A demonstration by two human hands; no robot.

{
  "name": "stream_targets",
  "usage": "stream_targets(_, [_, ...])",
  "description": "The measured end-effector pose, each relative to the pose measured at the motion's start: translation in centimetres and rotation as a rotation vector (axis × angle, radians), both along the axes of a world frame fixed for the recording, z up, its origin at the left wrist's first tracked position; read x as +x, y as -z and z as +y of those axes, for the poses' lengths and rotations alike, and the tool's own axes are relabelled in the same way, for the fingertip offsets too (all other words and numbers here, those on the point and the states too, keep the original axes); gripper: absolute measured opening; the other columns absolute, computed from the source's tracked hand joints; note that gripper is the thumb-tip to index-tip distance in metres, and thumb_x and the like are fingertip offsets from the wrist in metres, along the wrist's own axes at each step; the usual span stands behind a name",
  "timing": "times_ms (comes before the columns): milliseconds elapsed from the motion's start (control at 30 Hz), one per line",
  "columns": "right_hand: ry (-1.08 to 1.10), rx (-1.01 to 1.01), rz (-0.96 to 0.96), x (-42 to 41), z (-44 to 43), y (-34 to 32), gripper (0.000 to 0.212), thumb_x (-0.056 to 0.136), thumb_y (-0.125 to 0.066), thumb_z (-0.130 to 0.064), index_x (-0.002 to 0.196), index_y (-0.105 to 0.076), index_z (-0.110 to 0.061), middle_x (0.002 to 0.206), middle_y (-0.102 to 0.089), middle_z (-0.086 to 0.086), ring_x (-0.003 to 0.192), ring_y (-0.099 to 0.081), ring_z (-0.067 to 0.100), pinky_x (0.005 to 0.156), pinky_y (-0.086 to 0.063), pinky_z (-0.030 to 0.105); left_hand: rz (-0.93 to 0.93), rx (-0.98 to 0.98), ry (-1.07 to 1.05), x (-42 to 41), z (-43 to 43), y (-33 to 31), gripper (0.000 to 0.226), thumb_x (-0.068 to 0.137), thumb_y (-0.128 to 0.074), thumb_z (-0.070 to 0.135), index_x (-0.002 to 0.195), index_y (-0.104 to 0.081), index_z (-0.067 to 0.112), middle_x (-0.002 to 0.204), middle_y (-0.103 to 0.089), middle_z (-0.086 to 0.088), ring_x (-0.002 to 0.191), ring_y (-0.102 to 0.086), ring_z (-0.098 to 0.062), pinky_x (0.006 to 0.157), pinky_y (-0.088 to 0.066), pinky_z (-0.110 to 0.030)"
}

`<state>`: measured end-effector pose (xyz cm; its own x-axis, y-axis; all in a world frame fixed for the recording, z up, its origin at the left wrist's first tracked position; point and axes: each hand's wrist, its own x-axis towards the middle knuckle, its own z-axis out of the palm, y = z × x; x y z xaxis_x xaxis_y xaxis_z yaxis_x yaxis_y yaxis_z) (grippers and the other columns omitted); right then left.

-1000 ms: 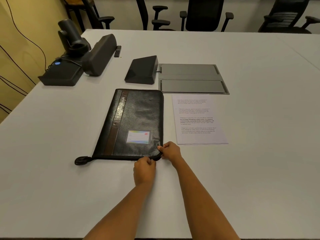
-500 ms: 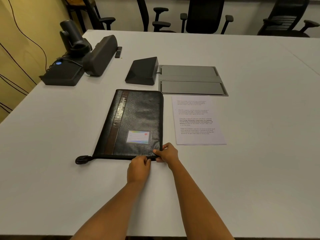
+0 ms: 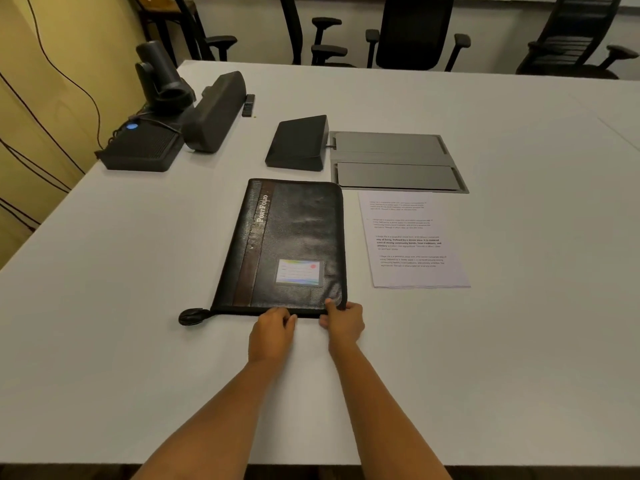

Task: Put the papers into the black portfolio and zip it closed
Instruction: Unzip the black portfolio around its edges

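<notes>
While the portfolio [image 3: 287, 244] lies flat and closed on the table [image 3: 519, 341], we see the papers [image 3: 412, 240] just beside it on the right, not inside. Our left hand [image 3: 272, 336] pinches its near edge with curled fingers, and our right hand [image 3: 343, 323] grips the near right corner, thumb on top.

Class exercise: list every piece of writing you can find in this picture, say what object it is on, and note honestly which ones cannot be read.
"PORTFOLIO": pale letters running along the brown strip of the black portfolio.
Card in the clear window on the portfolio cover: printed lines and a red spot, too small to read.
Papers to the right of the portfolio: four blocks of printed text, too blurred to read.
No other readable text or sign shows.
</notes>
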<state>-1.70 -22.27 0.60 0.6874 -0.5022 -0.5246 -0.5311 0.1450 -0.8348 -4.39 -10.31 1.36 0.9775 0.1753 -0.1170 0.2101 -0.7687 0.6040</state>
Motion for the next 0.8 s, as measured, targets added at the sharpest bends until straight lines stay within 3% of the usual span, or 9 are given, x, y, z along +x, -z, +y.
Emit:
stream_targets(100, [0.06,0.156,0.013,-1.1,3.7,0.0,0.032,0.083,-0.068,-0.014,0.103,-0.051,0.004,0.086,-0.064,0.015,0.059,-0.064,0.026,0.072,-0.057,0.032,0.006,-0.03,0.035,0.0,0.3,0.2,0.022,0.095,-0.054,0.022,0.087,-0.065,0.004,0.092,-0.065,-0.011,0.076,-0.055,-0.015,0.066,-0.043,-0.024])
stream_targets(167, [0.071,0.178,0.02,-1.3,5.1,-0.1,0.03,0.084,-0.067,-0.014,0.102,-0.054,0.007,0.086,-0.068,0.021,0.069,-0.068,0.031,0.079,-0.057,0.042,0.007,-0.039,0.055,0.1,0.7,0.3,0.022,0.095,-0.054,0.021,0.088,-0.065,0.003,0.093,-0.066,-0.012,0.076,-0.054,-0.014,0.066,-0.041,-0.021])
stream_targets(200, [0.085,0.184,0.015,-1.3,5.3,-0.1,0.028,0.085,-0.066,-0.013,0.101,-0.054,0.007,0.087,-0.069,0.022,0.067,-0.068,0.029,0.077,-0.058,0.039,0.006,-0.042,0.065,0.2,0.9,0.2,0.022,0.095,-0.054,0.021,0.089,-0.066,0.004,0.093,-0.066,-0.011,0.076,-0.054,-0.013,0.067,-0.041,-0.021])
stream_targets(267, [0.117,0.245,-0.022,-1.1,5.3,-0.2,0.021,0.086,-0.063,-0.008,0.099,-0.051,0.004,0.087,-0.066,0.024,0.052,-0.065,0.018,0.059,-0.059,0.025,0.003,-0.039,0.089,0.4,1.3,0.1,0.023,0.095,-0.053,0.023,0.088,-0.066,0.004,0.093,-0.067,-0.011,0.076,-0.054,-0.013,0.067,-0.043,-0.022])
stream_targets(333, [0.145,0.303,-0.042,-0.9,5.1,-0.4,0.019,0.088,-0.06,-0.003,0.102,-0.05,0.003,0.091,-0.064,0.027,0.05,-0.062,0.015,0.047,-0.055,0.018,0.002,-0.04,0.095,0.4,1.7,0.0,0.025,0.095,-0.053,0.024,0.088,-0.066,0.004,0.093,-0.067,-0.011,0.077,-0.055,-0.015,0.067,-0.043,-0.023])
stream_targets(500, [0.195,0.261,-0.016,-0.8,5.1,-0.9,0.026,0.088,-0.06,-0.003,0.11,-0.05,0.006,0.087,-0.061,0.018,0.076,-0.063,0.027,0.078,-0.056,0.036,0.006,-0.04,0.004,0.1,4.4,-0.1,0.026,0.096,-0.052,0.022,0.087,-0.065,0.001,0.092,-0.065,-0.015,0.079,-0.057,-0.022,0.065,-0.039,-0.025])
stream_targets(600, [0.208,0.213,-0.011,-0.7,4.5,-0.8,0.024,0.088,-0.06,-0.005,0.108,-0.052,0.005,0.087,-0.06,0.012,0.078,-0.062,0.026,0.078,-0.055,0.034,-0.007,-0.05,-0.063,-0.3,7.5,-0.1,0.025,0.095,-0.051,0.017,0.081,-0.061,-0.001,0.081,-0.059,-0.016,0.078,-0.058,-0.029,0.063,-0.037,-0.027])
stream_targets(800, [0.249,0.293,-0.008,-0.8,5.6,-0.9,0.031,0.09,-0.059,-0.01,0.115,-0.05,0.006,0.105,-0.063,0.025,0.086,-0.066,0.032,0.081,-0.055,0.035,-0.023,-0.062,-0.053,-0.8,9.6,0.0,0.025,0.096,-0.051,0.016,0.072,-0.048,0.009,0.072,-0.049,-0.006,0.068,-0.049,-0.018,0.061,-0.035,-0.025])
